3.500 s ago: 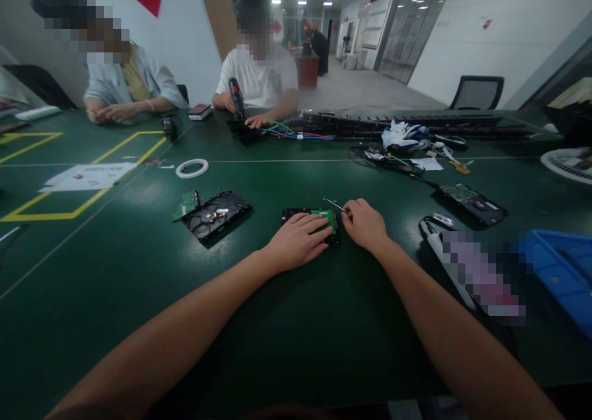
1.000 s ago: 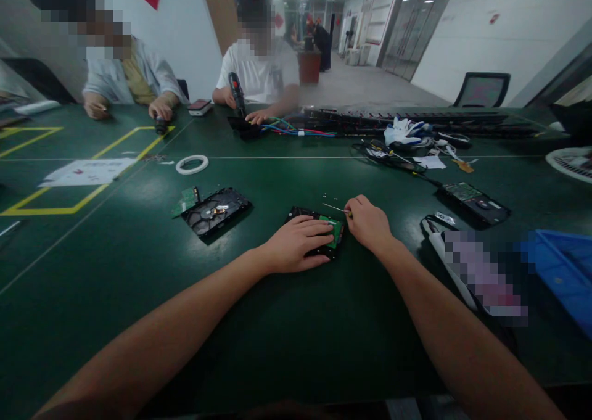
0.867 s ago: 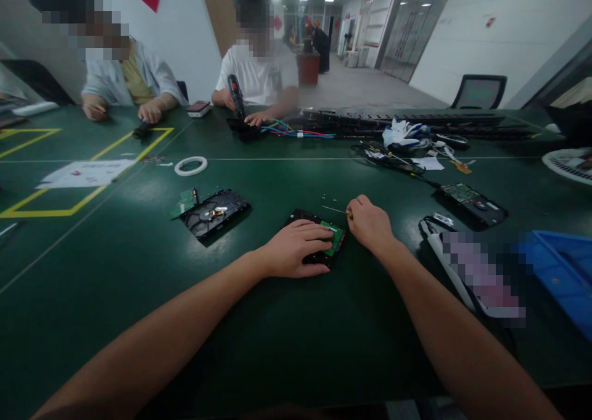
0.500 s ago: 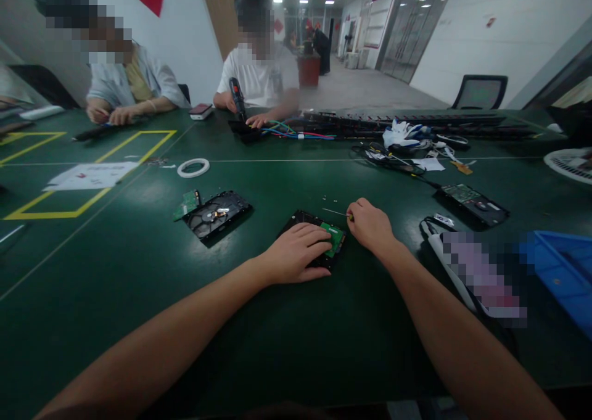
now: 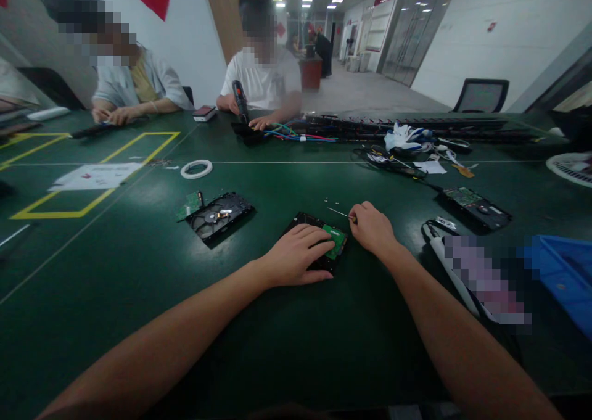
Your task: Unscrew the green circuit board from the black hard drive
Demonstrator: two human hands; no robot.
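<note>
A black hard drive (image 5: 300,218) with a green circuit board (image 5: 340,238) lies on the table in front of me. My left hand (image 5: 298,253) rests across its top, fingers stretched out and the thumb by the near edge; it covers much of the drive. Just right of the drive, my right hand (image 5: 372,226) is closed round a screwdriver (image 5: 340,212). The thin shaft points left, above the table and apart from the drive; most of the handle is hidden in my fingers. Small screws (image 5: 326,200) lie beyond the shaft.
To the left lie an opened hard drive (image 5: 222,213), a loose circuit board (image 5: 189,207) and a white ring (image 5: 197,169). Another drive (image 5: 476,207), a power strip (image 5: 451,272) and a blue bin (image 5: 562,278) are on the right. Co-workers sit across the table, one holding a power screwdriver (image 5: 240,99).
The view has shifted slightly, moving the whole scene a little right and down. My left hand stays on the hard drive, and the screwdriver remains in my right hand beside it.
</note>
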